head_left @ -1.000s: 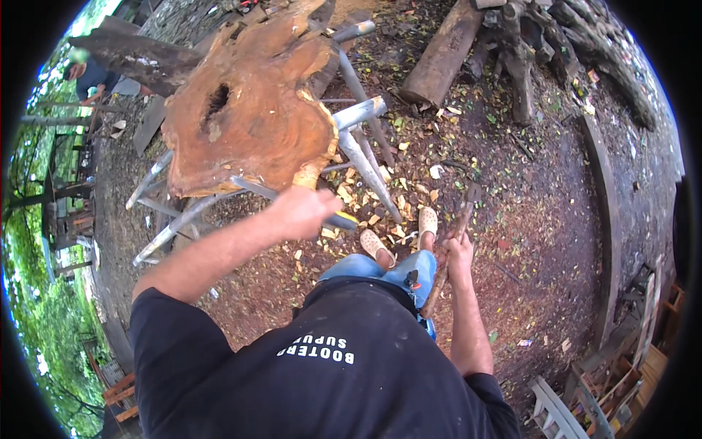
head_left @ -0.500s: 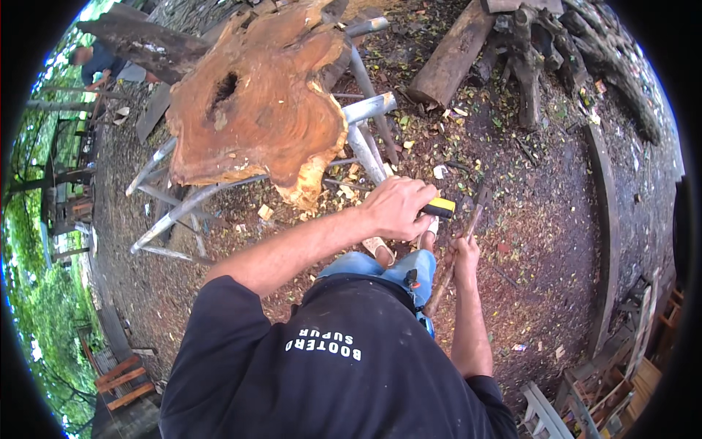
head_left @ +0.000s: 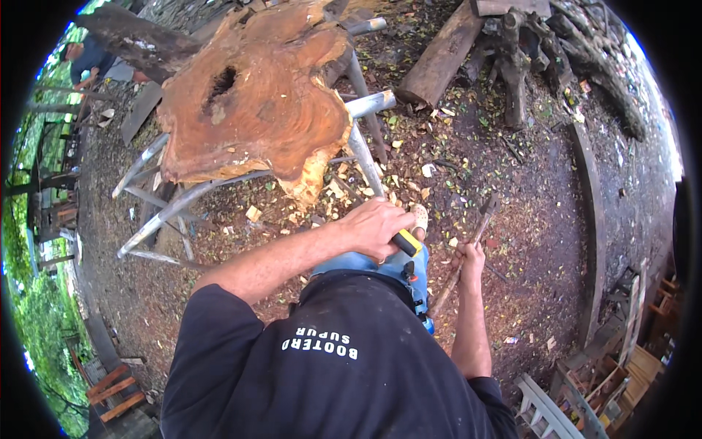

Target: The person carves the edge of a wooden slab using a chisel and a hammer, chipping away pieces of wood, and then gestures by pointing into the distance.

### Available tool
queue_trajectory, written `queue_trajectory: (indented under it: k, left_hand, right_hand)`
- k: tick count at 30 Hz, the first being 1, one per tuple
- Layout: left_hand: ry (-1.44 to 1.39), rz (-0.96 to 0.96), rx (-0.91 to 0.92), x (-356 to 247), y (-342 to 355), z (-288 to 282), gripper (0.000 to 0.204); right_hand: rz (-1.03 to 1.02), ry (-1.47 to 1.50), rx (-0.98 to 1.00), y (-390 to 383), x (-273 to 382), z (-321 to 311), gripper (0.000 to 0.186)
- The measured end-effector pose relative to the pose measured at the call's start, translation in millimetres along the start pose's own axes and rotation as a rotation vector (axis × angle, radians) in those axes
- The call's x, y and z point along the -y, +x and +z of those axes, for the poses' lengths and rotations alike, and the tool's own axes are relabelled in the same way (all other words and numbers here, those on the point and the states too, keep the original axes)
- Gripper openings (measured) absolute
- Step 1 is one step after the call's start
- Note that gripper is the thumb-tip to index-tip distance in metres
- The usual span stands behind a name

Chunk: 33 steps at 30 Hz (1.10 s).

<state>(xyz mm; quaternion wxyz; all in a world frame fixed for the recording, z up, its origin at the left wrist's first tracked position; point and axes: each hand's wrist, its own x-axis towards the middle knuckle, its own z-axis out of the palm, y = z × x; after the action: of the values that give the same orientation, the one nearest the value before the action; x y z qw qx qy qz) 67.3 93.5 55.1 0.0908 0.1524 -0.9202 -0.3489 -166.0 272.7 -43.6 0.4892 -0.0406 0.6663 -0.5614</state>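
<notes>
Left hand (head_left: 376, 227) fingers close round one yellow-black handle (head_left: 406, 243); right hand (head_left: 470, 261) grips one hatchet (head_left: 472, 238), probably. One wood slab (head_left: 256, 99) lies far left.

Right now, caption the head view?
Left hand grips yellow-handled tool; right hand holds hammer beside wood slab.

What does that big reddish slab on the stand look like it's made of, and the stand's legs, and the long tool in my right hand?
The reddish-brown slab looks like raw, unfinished wood: ring grain, ragged edges, a dark hollow. The pale grey tubular stand looks like metal, matte and scuffed. The long-handled tool in the right hand seems wood-handled; its head's material is unclear.
</notes>
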Motion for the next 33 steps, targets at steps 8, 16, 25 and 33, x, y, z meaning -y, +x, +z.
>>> queue_trajectory:
  k: [8, 16, 25, 33]
  left_hand:
    - [0.075, 0.049, 0.042, 4.8, -32.8, -2.6, 0.034]
    - [0.11, 0.156, 0.014, 7.4, -48.1, 4.0, 0.028]
    - [0.21, 0.03, 0.182, 15.4, -53.2, 5.3, 0.029]
    - [-0.074, 0.203, 0.135, 27.2, -58.8, -6.9, 0.036]
  right_hand:
    - [-0.047, -0.011, -0.092, -30.9, -4.6, -26.7, 0.01]
    - [0.002, 0.091, -0.082, -38.0, -19.0, -31.6, 0.011]
    - [-0.136, -0.012, -0.021, -86.2, -16.1, -8.2, 0.017]
    - [-0.205, 0.014, -0.163, -140.2, -40.3, 15.0, 0.019]
